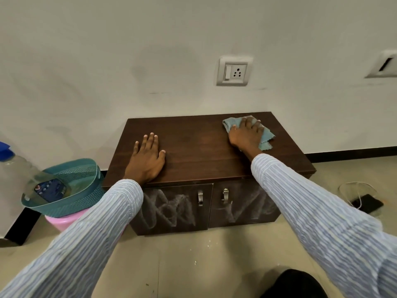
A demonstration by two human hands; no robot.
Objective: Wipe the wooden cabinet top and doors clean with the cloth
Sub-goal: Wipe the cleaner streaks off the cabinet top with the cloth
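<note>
A low dark wooden cabinet [199, 151] stands against the wall. My right hand [247, 134] presses a light blue cloth [228, 123] flat on the far right part of the top. My left hand [147, 157] lies flat on the top's left side, fingers spread, holding nothing. The left door [171, 209] and the right door [242, 203] carry whitish dusty streaks, and each has a metal handle near the middle seam.
A teal basket [71, 190] holding a plastic bottle [23, 175] sits on a pink tub [58, 222] left of the cabinet. A dark phone with a white cable [368, 203] lies on the floor to the right. A wall socket [234, 72] is above the cabinet.
</note>
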